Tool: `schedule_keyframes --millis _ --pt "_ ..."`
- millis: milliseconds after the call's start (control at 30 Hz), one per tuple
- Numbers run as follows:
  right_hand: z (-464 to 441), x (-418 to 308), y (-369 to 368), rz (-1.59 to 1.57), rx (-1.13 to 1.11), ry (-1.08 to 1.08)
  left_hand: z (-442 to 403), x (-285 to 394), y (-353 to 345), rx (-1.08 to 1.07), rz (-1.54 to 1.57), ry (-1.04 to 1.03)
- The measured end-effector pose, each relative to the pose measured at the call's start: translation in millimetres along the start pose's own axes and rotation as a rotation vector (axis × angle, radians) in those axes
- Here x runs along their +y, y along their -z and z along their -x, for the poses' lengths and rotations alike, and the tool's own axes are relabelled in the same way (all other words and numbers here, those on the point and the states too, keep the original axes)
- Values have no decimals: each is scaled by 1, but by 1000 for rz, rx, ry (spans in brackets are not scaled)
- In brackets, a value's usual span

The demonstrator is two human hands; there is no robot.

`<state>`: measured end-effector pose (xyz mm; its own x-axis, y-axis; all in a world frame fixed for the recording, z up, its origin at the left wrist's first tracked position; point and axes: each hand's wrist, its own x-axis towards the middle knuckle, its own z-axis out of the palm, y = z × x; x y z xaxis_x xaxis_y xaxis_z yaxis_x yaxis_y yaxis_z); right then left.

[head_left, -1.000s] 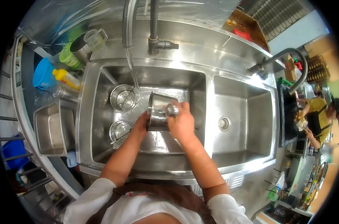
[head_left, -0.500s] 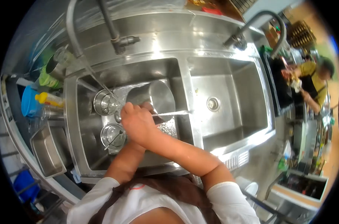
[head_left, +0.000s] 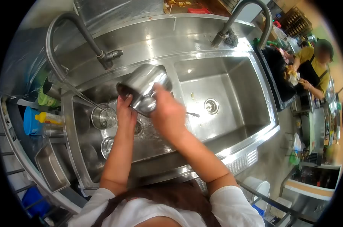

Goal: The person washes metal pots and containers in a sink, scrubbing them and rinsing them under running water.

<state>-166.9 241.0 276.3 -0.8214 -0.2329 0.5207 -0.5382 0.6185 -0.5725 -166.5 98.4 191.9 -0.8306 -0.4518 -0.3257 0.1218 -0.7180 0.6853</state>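
My left hand [head_left: 126, 111] grips the lower rim of a stainless-steel pot [head_left: 143, 81], tilted with its mouth toward the left. My right hand [head_left: 169, 113], blurred by motion, is closed around what looks like a metal ladle [head_left: 147, 104]. Its rounded end lies against or just in front of the pot, and a dark handle tip sticks out to the right. Below, in the left sink basin [head_left: 152, 151], sit a clear round container [head_left: 102, 118] and a second one [head_left: 108, 146], partly behind my left forearm. A thin water stream falls into the first.
A faucet [head_left: 52, 49] arches over the left basin, and another faucet [head_left: 267, 22] over the right basin [head_left: 235, 102]. A metal pan [head_left: 52, 166], yellow bottle [head_left: 48, 118] and blue container [head_left: 30, 121] stand left. A co-worker [head_left: 315, 68] stands at right beyond a black-lined bin [head_left: 271, 77].
The pot has been lifted and tipped up from the basin floor. My hands, crossed before, have come apart; the right has moved right with the ladle. The view has shifted slightly.
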Motion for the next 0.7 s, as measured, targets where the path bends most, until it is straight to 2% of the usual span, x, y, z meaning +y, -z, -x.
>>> schedule_keyframes --millis 33,67,100,167,233,267,333,367,400,433,467,567,667,700 --pt "-8 10 6 7 28 -69 -4 4 -10 21 -81 -43" --pt "-18 21 13 81 -59 -206 -3 8 -20 -149 -86 -51" --pt "-31 32 20 157 -145 -341 4 15 -42 -27 -143 -42" --pt "-51 76 17 84 -109 -407 -5 21 -53 -312 -196 -58" --pt "-71 107 8 -54 -86 -526 -6 19 -64 -345 -213 -103" --pt "-80 120 1 -62 -85 -507 -6 19 -66 -370 -235 -135" --pt "-98 140 -15 -98 12 -575 4 14 -50 -406 -408 -187" --pt "-115 147 -27 -122 15 -549 9 10 -26 -380 -468 -82" --pt "-124 154 -34 -105 21 -611 20 2 3 -358 -523 50" --pt "-132 162 -38 -84 28 -675 30 -2 20 -261 -521 104" --pt "-142 169 -42 -120 -62 -737 38 -6 35 -162 -516 161" --pt "-159 159 -40 -61 -59 -679 56 -8 89 -48 -494 267" --pt "-165 146 -27 195 129 -411 67 -1 148 21 -498 319" --pt "-168 139 -23 326 218 -274 63 -3 181 65 -769 261"
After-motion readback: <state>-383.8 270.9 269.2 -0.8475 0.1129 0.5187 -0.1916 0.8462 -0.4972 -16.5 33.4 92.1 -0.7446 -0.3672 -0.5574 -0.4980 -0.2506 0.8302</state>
